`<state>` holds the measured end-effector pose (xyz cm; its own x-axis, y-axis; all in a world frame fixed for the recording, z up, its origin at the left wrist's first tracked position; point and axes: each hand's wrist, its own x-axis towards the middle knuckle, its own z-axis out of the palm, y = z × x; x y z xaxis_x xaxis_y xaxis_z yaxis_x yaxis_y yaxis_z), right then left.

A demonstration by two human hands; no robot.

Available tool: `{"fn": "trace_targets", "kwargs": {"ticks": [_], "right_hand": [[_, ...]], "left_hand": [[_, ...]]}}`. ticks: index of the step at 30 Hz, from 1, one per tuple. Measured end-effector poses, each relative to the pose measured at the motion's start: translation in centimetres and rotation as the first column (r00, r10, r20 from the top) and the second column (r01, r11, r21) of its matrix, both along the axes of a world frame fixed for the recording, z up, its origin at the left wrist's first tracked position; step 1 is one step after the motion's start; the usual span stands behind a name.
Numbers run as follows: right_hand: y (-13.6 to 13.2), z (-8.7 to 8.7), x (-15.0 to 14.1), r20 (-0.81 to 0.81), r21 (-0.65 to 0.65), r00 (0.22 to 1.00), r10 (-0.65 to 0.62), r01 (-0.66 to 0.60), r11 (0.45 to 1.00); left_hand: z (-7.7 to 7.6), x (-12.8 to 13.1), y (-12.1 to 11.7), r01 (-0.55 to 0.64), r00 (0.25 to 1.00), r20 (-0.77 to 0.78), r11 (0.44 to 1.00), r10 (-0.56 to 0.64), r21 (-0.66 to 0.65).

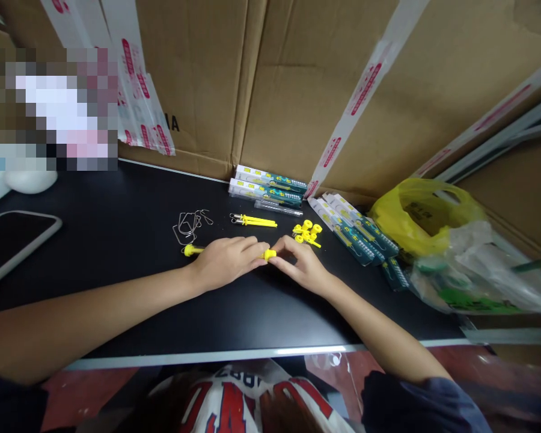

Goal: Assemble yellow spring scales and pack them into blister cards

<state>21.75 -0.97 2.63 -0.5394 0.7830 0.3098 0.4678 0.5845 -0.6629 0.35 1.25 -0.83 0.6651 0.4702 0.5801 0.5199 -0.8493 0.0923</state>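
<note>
A slim tubular spring scale with yellow end caps lies level in my hands, just above the black table. My left hand (228,261) wraps round its tube from above, hiding most of it; one yellow cap (189,250) sticks out at the left. At the other end, thumb and forefinger of my right hand (302,264) pinch the second yellow cap (270,255). Behind my hands lie yellow rods with metal ends (256,221), a pile of small yellow caps (307,231) and a tangle of bent wire hooks (192,225).
Long printed boxes (268,191) and a clear tube (279,208) lie at the back; more boxes (349,231) lie at right. A yellow plastic bag (388,210) and a clear bag (478,270) stand beyond. Large cartons (297,90) wall the table's back. A phone (18,240) lies left.
</note>
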Motion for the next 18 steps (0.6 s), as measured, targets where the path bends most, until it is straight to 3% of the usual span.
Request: {"fn": "trace_targets", "kwargs": {"ticks": [6, 10, 15, 18], "right_hand": [[0.27, -0.12, 0.51, 0.073, 0.169, 0.997, 0.033, -0.045, 0.985], [0.48, -0.02, 0.81, 0.190, 0.338, 0.978, 0.082, -0.143, 0.930], [0.15, 0.38, 0.93, 0.382, 0.532, 0.924, 0.023, -0.240, 0.812], [0.06, 0.40, 0.99, 0.445, 0.646, 0.895, -0.010, -0.314, 0.696]], "left_hand": [[-0.02, -0.11, -0.04, 0.002, 1.000, -0.026, 0.998, -0.004, -0.062], [0.04, -0.13, -0.10, 0.025, 0.999, -0.024, 0.997, -0.027, -0.074], [0.09, -0.10, -0.18, 0.026, 0.999, -0.027, 0.994, -0.029, -0.103], [0.19, -0.09, -0.23, 0.042, 0.999, -0.022, 0.992, -0.045, -0.122]]}}
